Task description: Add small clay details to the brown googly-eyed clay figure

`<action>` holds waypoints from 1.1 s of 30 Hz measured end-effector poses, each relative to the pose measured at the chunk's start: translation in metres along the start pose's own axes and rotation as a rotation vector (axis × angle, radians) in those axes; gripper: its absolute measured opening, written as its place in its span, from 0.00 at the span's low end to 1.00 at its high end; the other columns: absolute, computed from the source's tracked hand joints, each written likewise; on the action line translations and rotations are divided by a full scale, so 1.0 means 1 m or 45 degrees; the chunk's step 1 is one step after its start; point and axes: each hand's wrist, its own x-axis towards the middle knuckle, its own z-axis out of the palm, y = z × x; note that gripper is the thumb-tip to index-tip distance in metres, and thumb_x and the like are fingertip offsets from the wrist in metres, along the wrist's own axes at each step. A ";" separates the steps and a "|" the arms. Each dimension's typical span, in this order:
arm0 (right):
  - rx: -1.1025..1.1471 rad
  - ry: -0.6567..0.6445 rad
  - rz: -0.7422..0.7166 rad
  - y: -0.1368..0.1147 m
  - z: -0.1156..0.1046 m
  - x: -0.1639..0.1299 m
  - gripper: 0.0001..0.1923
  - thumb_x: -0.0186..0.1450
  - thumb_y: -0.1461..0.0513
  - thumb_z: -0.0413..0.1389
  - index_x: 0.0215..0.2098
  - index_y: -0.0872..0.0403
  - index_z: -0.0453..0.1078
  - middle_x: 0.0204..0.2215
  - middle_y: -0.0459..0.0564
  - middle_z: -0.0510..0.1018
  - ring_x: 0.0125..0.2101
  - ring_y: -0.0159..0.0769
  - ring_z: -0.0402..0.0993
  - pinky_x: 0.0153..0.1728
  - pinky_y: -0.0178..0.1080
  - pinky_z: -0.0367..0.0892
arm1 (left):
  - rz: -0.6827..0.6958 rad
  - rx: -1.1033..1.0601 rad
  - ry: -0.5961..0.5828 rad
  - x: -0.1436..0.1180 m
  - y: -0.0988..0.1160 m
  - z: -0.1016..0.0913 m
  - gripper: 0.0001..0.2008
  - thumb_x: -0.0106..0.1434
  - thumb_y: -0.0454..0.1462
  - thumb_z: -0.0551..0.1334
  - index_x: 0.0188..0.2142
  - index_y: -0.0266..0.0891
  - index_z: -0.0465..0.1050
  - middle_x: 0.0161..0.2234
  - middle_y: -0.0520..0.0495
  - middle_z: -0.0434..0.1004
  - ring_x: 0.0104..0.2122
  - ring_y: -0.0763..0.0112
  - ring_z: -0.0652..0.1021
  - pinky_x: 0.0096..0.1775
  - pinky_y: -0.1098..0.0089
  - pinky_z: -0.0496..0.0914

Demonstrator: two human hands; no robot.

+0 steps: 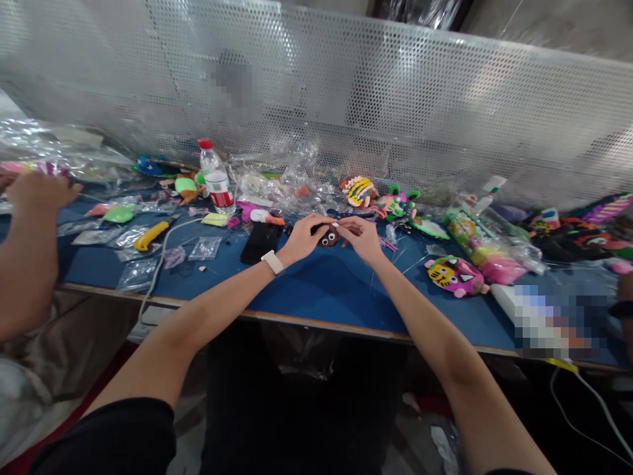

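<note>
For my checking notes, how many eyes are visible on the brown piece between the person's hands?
2: one eye at left and another eye at right, slightly higher, side by side on the brown piece. Fingers could hide more.

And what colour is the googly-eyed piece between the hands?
Brown; the piece shows best in the head view.

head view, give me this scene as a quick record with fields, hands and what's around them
left hand: fingers on the brown piece; pale band on wrist
right hand: fingertips at the brown piece; a small white bit there, too small to identify
brown piece: two googly eyes showing
beside left wrist: black phone
farther left: red-capped bottle, yellow-handled tool
right side: multicoloured face figure
surface: blue tabletop
backdrop: perforated metal panel
</note>
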 end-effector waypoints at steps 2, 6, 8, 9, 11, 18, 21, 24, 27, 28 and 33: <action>0.030 -0.032 0.022 0.000 0.000 0.000 0.23 0.57 0.44 0.73 0.41 0.49 0.79 0.31 0.47 0.83 0.31 0.40 0.80 0.24 0.39 0.76 | -0.010 -0.006 0.011 0.000 0.001 0.000 0.14 0.74 0.32 0.60 0.53 0.45 0.81 0.52 0.45 0.85 0.53 0.62 0.82 0.61 0.52 0.74; 0.081 -0.099 0.070 0.001 0.000 0.000 0.24 0.55 0.44 0.74 0.41 0.49 0.79 0.31 0.47 0.83 0.30 0.38 0.81 0.24 0.37 0.75 | 0.001 0.001 0.014 0.000 0.000 0.000 0.14 0.74 0.33 0.60 0.54 0.44 0.81 0.52 0.44 0.85 0.53 0.62 0.82 0.62 0.52 0.74; 0.078 -0.116 0.089 0.002 0.000 0.001 0.25 0.55 0.44 0.74 0.41 0.50 0.79 0.32 0.47 0.84 0.30 0.39 0.81 0.24 0.37 0.75 | 0.019 0.010 0.008 0.000 0.000 0.000 0.13 0.74 0.33 0.60 0.53 0.42 0.81 0.51 0.43 0.85 0.52 0.62 0.82 0.60 0.53 0.75; 0.074 -0.115 0.091 0.003 0.000 0.001 0.25 0.55 0.44 0.74 0.41 0.50 0.79 0.32 0.47 0.84 0.30 0.38 0.81 0.24 0.37 0.75 | 0.028 0.015 0.009 0.000 -0.001 0.000 0.13 0.75 0.33 0.60 0.53 0.42 0.81 0.50 0.43 0.85 0.51 0.61 0.83 0.59 0.53 0.75; 0.071 -0.103 0.084 0.004 0.001 0.001 0.24 0.55 0.44 0.74 0.40 0.50 0.79 0.32 0.47 0.84 0.30 0.38 0.80 0.24 0.37 0.75 | 0.028 0.037 0.034 -0.001 -0.002 0.001 0.12 0.75 0.34 0.60 0.53 0.41 0.81 0.51 0.42 0.85 0.52 0.61 0.82 0.59 0.54 0.74; -0.022 -0.148 0.017 0.005 0.002 -0.001 0.22 0.58 0.46 0.72 0.40 0.52 0.77 0.32 0.48 0.83 0.30 0.37 0.80 0.23 0.36 0.73 | -0.043 0.062 0.043 0.001 -0.008 0.003 0.07 0.74 0.37 0.63 0.43 0.42 0.82 0.44 0.46 0.86 0.46 0.63 0.82 0.55 0.57 0.75; -0.117 -0.112 -0.013 0.001 0.003 -0.002 0.23 0.60 0.48 0.70 0.45 0.51 0.74 0.34 0.49 0.84 0.31 0.39 0.81 0.24 0.37 0.73 | -0.093 0.056 0.052 0.002 -0.012 0.003 0.07 0.74 0.36 0.64 0.41 0.42 0.82 0.42 0.46 0.85 0.45 0.63 0.81 0.54 0.57 0.75; -0.168 -0.056 -0.045 -0.003 0.003 -0.004 0.25 0.60 0.50 0.70 0.49 0.49 0.70 0.35 0.50 0.85 0.33 0.42 0.82 0.27 0.40 0.75 | -0.193 0.049 0.050 0.003 -0.015 0.003 0.07 0.73 0.38 0.65 0.40 0.41 0.83 0.43 0.44 0.84 0.49 0.62 0.80 0.54 0.58 0.76; -0.189 -0.047 -0.042 -0.004 0.003 -0.004 0.24 0.60 0.52 0.70 0.48 0.50 0.68 0.35 0.51 0.86 0.32 0.42 0.82 0.28 0.41 0.75 | -0.253 -0.019 -0.029 0.004 -0.015 0.001 0.08 0.73 0.39 0.65 0.40 0.39 0.83 0.44 0.42 0.85 0.47 0.62 0.81 0.52 0.59 0.76; -0.186 -0.049 -0.030 -0.004 0.003 -0.004 0.24 0.60 0.52 0.70 0.48 0.50 0.68 0.35 0.51 0.85 0.31 0.42 0.82 0.28 0.41 0.75 | -0.263 -0.059 -0.063 0.004 -0.015 0.000 0.09 0.73 0.39 0.65 0.41 0.39 0.83 0.44 0.42 0.85 0.45 0.63 0.81 0.50 0.60 0.76; -0.146 -0.077 0.039 -0.001 0.002 -0.002 0.24 0.59 0.50 0.70 0.46 0.49 0.68 0.35 0.50 0.85 0.29 0.41 0.81 0.26 0.41 0.75 | -0.251 -0.136 -0.145 0.004 -0.012 -0.001 0.11 0.73 0.40 0.62 0.38 0.37 0.81 0.39 0.43 0.86 0.36 0.67 0.80 0.43 0.64 0.74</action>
